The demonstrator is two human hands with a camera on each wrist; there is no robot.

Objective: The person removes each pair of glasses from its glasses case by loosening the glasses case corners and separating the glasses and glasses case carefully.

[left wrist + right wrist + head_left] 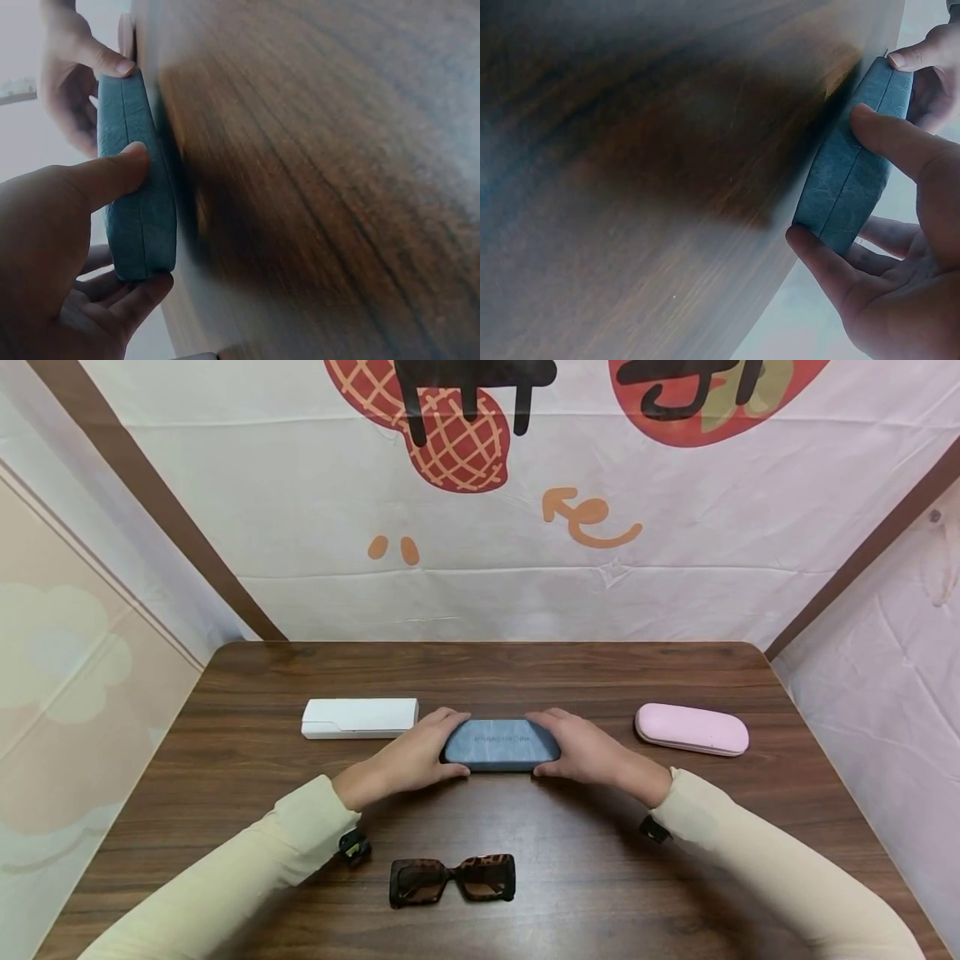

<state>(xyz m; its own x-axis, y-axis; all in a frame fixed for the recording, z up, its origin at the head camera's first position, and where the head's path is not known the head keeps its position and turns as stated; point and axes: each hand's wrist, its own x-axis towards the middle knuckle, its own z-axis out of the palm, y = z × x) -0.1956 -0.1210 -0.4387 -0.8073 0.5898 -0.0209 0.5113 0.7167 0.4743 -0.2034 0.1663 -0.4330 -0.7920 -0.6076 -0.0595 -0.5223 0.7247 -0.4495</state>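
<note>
A blue-grey glasses case with small lettering on its lid is held between both hands, its lid down along the seam. My left hand grips its left end, thumb on the near side and fingers around the end. At the opposite end my right hand grips in the same way. Both wrist views show the case close over the table, with a dark shadow along its lower edge. Nearer the front lie tortoiseshell sunglasses with their lenses facing the near side.
To the left, behind my left hand, lies a white glasses case. A pink glasses case sits right of my right hand. All stand on a brown wooden table, with a printed cloth hanging behind its far edge.
</note>
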